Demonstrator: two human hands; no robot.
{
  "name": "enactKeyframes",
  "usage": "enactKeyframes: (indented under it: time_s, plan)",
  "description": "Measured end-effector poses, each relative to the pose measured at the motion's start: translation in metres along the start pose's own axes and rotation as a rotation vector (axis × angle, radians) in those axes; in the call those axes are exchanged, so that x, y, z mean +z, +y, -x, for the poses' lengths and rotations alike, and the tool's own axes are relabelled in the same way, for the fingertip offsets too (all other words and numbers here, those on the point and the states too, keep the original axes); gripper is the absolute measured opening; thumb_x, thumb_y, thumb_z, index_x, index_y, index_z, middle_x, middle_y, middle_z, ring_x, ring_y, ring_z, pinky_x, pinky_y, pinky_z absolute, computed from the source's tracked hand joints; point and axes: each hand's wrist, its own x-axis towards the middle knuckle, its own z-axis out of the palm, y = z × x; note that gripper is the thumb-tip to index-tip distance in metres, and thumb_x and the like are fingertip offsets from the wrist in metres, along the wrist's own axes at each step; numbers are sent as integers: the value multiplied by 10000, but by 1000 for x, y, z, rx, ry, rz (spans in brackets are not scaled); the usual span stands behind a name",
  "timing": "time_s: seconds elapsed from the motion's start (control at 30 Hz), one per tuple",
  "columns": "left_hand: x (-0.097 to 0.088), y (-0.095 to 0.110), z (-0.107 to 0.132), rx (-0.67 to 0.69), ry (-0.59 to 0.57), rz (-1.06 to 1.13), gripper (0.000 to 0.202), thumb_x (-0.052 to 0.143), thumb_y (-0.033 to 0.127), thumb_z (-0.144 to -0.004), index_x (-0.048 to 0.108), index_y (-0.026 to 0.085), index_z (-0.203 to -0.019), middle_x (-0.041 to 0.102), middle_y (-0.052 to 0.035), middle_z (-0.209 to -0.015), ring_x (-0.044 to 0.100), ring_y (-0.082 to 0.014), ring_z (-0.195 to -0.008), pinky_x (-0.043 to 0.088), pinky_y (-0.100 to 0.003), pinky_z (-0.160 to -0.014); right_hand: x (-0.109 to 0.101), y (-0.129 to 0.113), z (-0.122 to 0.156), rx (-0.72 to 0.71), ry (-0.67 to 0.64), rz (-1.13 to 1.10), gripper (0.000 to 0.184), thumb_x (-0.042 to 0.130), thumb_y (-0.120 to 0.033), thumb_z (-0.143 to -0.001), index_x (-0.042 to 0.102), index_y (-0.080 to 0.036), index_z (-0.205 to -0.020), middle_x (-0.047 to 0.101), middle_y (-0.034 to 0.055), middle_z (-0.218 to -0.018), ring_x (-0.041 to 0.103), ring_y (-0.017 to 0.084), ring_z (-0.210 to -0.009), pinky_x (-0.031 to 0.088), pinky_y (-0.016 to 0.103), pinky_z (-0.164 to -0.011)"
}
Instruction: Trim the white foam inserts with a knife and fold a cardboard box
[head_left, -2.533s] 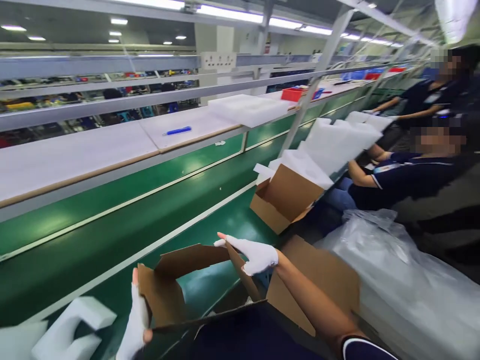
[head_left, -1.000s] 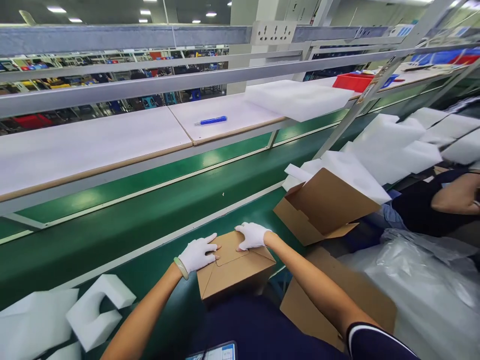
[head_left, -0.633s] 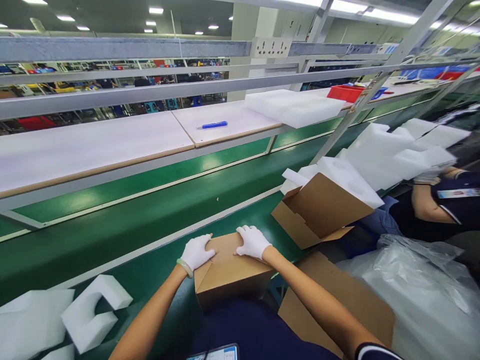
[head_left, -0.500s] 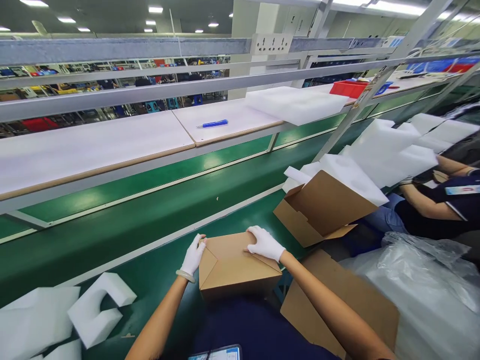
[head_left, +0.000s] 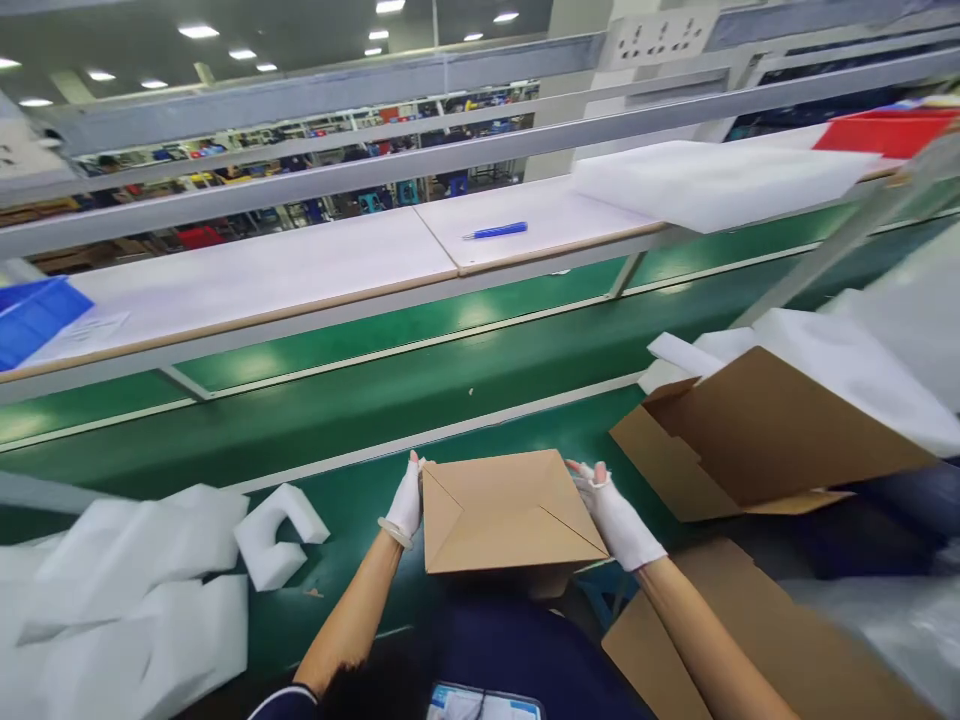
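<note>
A small brown cardboard box with its interlocked flaps folded shut faces up near the front edge of the green conveyor belt. My left hand, in a white glove, presses flat against the box's left side. My right hand, also gloved, holds the right side, fingers curled at the far corner. The box is gripped between both hands. A pale bangle sits on my left wrist.
White foam blocks lie on the belt at the left. An open cardboard box with foam sheets stands at the right, and flat cardboard lies below it. A raised white shelf carries a blue pen, foam sheets and a blue bin.
The box's flaps have been folded shut, and my hands have slid from its top to its two sides. My view has swung left, so the co-workers at the right are out of sight.
</note>
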Motion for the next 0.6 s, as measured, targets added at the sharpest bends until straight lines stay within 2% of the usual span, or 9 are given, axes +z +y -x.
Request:
enactKeyframes:
  time_s: [0.1,0.2,0.27,0.33,0.43,0.53,0.6]
  plan:
    - [-8,23,13,184,158,34,678,354,783,-764,623,164,-827,569,-116,-1304,501,-302,-1226,407,-428,-1019,17,-28,2,-122,32,-78,818,144,-750,-835,329,-208,-1419,558,152,-1259,573,286,-1128,488,422,-913]
    - [-20,41,30,339,176,42,649,300,728,-819,549,179,-580,518,-85,-1371,436,-303,-1291,374,-436,-1050,36,-54,12,-308,85,-167,808,145,-740,-843,372,-195,-1395,565,147,-1209,555,274,-1139,476,393,-928]
    - [-30,48,39,418,174,67,666,245,714,-832,539,181,-561,518,-87,-1371,432,-310,-1294,404,-449,-1020,45,-63,15,-426,167,-170,831,106,-739,-844,403,-178,-1380,585,141,-1118,590,260,-1042,487,377,-885]
    - [-40,49,43,442,185,130,661,229,717,-827,601,189,-684,535,-86,-1353,465,-307,-1264,463,-450,-950,52,-64,11,-470,211,-129,831,121,-745,-841,421,-181,-1372,597,121,-1038,610,219,-836,507,350,-762]
    - [-56,36,44,351,197,153,652,243,736,-816,624,237,-992,567,-85,-1305,529,-289,-1196,507,-443,-887,56,-48,-6,-381,144,-32,832,192,-762,-825,440,-177,-1363,606,99,-995,509,144,-593,463,301,-581]
    - [-71,8,44,176,185,-29,731,222,765,-801,526,274,-1248,568,-102,-1289,520,-298,-1208,511,-468,-883,60,-23,-24,-264,80,89,871,158,-776,-813,535,-128,-1256,614,102,-964,491,138,-592,444,293,-573]
    - [-75,-8,36,94,160,-227,727,216,771,-800,520,307,-1270,570,-89,-1279,522,-304,-1202,523,-471,-856,63,-6,-26,-223,75,229,806,145,-735,-848,614,-133,-1109,625,94,-908,541,169,-691,459,302,-649]
